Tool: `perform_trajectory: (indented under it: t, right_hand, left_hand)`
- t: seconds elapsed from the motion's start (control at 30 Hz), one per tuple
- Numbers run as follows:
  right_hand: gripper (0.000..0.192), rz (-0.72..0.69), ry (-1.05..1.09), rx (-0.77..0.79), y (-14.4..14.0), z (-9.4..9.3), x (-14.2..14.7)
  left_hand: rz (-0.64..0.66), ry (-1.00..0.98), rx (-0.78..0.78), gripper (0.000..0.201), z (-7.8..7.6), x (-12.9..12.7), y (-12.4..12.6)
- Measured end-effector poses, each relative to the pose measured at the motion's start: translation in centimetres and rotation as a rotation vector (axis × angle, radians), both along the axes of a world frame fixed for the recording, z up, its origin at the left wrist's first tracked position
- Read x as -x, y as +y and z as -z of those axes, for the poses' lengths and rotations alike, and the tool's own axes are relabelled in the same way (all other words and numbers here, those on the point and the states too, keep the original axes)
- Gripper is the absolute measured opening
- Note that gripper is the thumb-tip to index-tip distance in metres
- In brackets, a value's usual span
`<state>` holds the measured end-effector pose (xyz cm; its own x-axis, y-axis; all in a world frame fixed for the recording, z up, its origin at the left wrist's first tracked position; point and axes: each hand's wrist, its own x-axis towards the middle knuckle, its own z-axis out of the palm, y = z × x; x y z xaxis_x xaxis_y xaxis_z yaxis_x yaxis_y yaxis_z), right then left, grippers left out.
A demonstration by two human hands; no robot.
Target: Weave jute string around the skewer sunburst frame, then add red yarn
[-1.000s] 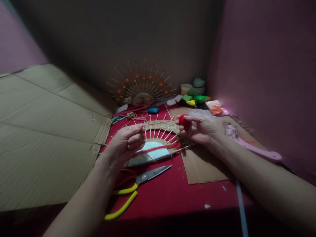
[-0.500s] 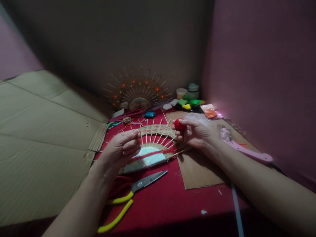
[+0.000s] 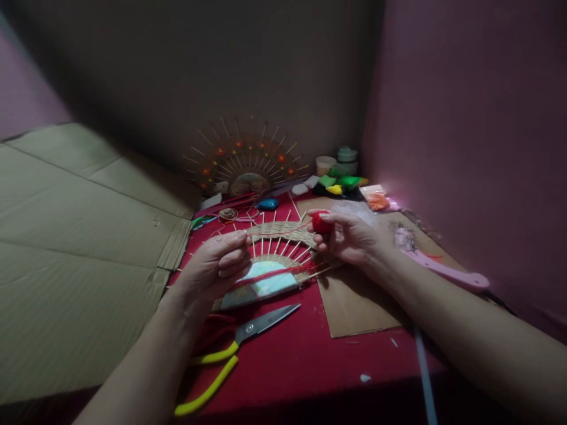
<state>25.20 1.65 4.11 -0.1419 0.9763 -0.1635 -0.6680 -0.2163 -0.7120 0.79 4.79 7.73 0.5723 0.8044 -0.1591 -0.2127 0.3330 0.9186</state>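
Note:
Between the fingertips of my left hand [image 3: 225,260] is pinched the end of a red thread [image 3: 279,234]. The thread runs, nearly taut, to a small red ball of thread [image 3: 321,222] gripped by the thumb and fingers of my right hand [image 3: 348,236]. Below both hands lies a half-round woven piece [image 3: 283,231] with thin sticks fanning out through it. Its pale blue centre panel [image 3: 270,280] is partly hidden by my left hand, and loose red strands [image 3: 266,275] cross it. Scissors with yellow handles [image 3: 248,342] rest, blades slightly parted, in front of the piece.
A large cardboard sheet [image 3: 80,254] stands on the left. A flat cardboard piece [image 3: 363,313] lies under my right forearm, with a pink curved tool [image 3: 447,271] beyond. Behind are coloured packets [image 3: 349,182], a cup [image 3: 325,164] and a finished-looking stick fan with flowers [image 3: 250,153].
Both hands keep nearly the same place and hold, with the thread still stretched between them. The whole view has shifted very slightly.

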Motion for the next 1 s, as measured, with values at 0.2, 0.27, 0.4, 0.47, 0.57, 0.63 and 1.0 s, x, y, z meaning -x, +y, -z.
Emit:
perform_trajectory:
  t: [0.2, 0.27, 0.4, 0.47, 0.57, 0.63, 1.0]
  right_hand:
    - [0.017, -0.008, -0.007, 0.020, -0.08, -0.10, 0.17]
    - [0.016, -0.001, 0.006, 0.035, -0.11, -0.12, 0.24]
    - [0.012, -0.005, 0.037, 0.049, -0.12, -0.06, 0.34]
    - [0.013, 0.005, 0.028, 0.049, -0.10, -0.01, 0.37]
    - [0.013, 0.019, 0.001, 0.059, -0.09, 0.03, 0.39]
    - [0.013, 0.014, -0.014, 0.068, -0.12, 0.02, 0.37]
    - [0.014, -0.039, -0.117, -0.018, -0.50, -0.19, 0.70]
  left_hand:
    - [0.025, -0.008, -0.022, 0.014, 0.17, 0.07, 0.08]
    - [0.022, -0.003, -0.022, 0.016, 0.07, 0.03, 0.03]
    - [0.018, 0.007, -0.020, 0.017, -0.09, -0.02, -0.08]
    - [0.019, 0.006, -0.023, 0.017, -0.08, -0.01, -0.09]
    - [0.021, 0.004, -0.027, 0.016, -0.03, 0.01, -0.09]
    - [0.022, 0.006, -0.023, 0.015, -0.01, 0.01, -0.10]
    - [-0.108, 0.076, -0.159, 0.008, 0.48, -0.30, -0.05]
